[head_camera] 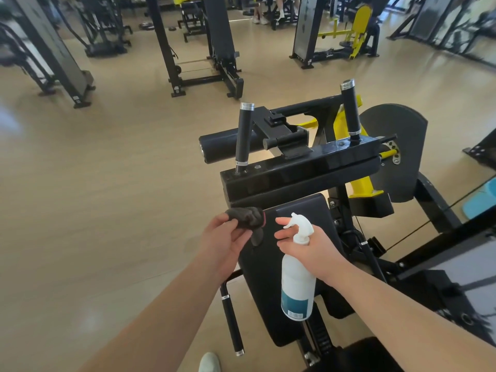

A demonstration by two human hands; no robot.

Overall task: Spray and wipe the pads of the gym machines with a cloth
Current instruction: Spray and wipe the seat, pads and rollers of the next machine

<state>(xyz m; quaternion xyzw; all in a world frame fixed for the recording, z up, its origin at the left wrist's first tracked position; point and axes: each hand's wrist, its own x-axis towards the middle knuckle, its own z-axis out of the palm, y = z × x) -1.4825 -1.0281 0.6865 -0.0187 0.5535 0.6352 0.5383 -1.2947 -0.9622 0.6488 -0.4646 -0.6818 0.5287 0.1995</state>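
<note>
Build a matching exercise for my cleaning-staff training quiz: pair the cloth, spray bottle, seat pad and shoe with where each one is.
Column 1:
1. cloth
2. spray bottle
3. seat pad
4. shoe

Column 2:
A. held by the right hand
B. on the floor, at the picture's bottom edge
C. bunched in the left hand
D. beneath both hands

Pairs: 1-C, 2-A, 3-D, 4-B

Shiny tan floor [107, 157], black-and-yellow weight machines [212, 49] standing further back, and what looks like a mirrored wall [456, 28] far right.
</note>
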